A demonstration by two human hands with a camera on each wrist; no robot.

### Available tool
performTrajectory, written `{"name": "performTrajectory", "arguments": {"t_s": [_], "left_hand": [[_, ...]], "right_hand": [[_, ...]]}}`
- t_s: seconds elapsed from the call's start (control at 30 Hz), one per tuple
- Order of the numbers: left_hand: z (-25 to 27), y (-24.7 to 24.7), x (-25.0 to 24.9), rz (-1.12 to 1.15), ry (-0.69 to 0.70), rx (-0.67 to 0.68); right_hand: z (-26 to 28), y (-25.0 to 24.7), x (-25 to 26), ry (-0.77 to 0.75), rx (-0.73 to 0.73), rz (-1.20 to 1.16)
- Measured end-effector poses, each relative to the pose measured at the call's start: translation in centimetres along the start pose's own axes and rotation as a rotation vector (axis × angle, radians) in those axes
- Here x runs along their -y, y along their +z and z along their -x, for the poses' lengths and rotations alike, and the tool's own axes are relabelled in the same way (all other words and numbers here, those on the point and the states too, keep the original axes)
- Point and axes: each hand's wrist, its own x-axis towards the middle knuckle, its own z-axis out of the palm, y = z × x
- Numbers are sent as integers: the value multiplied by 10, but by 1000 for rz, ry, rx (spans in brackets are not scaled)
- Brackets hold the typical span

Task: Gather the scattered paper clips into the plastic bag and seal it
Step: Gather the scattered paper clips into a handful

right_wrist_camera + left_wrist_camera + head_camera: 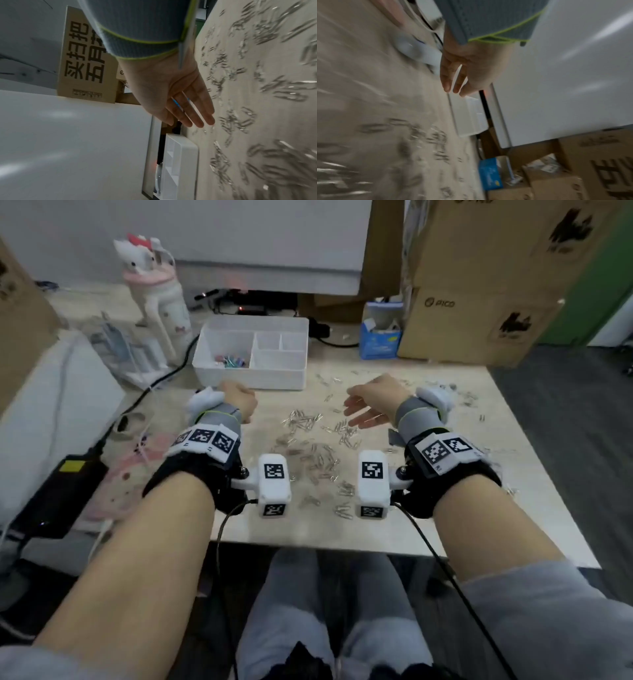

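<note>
Several silver paper clips (318,453) lie scattered across the beige table (428,501), thickest in the middle between my two wrists; they also show in the right wrist view (240,119). My left hand (244,405) hovers above the table in front of the white organizer, and in the left wrist view its fingers (447,78) hang relaxed and hold nothing. My right hand (358,412) hovers over the clips with its palm facing left; its fingers (192,108) are straight and empty. I cannot make out a plastic bag in any view.
A white compartment organizer (253,378) holding a few coloured clips (231,361) stands behind the hands. A blue tissue box (378,340) and cardboard boxes (479,313) are at the back right. A white bottle (161,296), cables and a black adapter (58,491) crowd the left.
</note>
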Motion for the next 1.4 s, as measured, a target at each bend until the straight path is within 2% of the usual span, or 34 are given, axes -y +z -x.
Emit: {"name": "performTrajectory", "arguments": {"t_s": [0.13, 0.27, 0.43, 0.5, 0.57, 0.7, 0.8, 0.87, 0.93, 1.1, 1.23, 1.4], "left_hand": [[21, -4, 63, -316, -112, -6], [39, 5, 80, -473, 6, -106], [50, 10, 74, -571, 84, -55], [52, 5, 72, -532, 127, -49], [51, -2, 65, -446, 252, -49], [67, -19, 34, -333, 613, 9], [78, -25, 15, -385, 722, 115], [80, -26, 11, -458, 725, 160], [80, -25, 8, -434, 697, 175], [79, -25, -9, -113, 569, 45], [86, -17, -21, -157, 519, 7], [87, -17, -21, 53, 508, 119]], "right_hand": [[9, 18, -33, 32, 7, 35], [15, 28, -54, 37, 46, 44], [23, 39, -65, -36, 106, 33], [23, 42, -63, -93, 127, 43], [22, 46, -57, -150, 141, 63], [22, 60, -35, -240, 170, -10], [25, 70, -21, -286, 230, -118], [27, 74, -17, -334, 252, -164], [28, 74, -16, -371, 249, -183], [32, 74, -9, -456, 215, -141], [37, 74, -2, -534, 203, -56], [43, 69, -1, -542, 203, -81]]}}
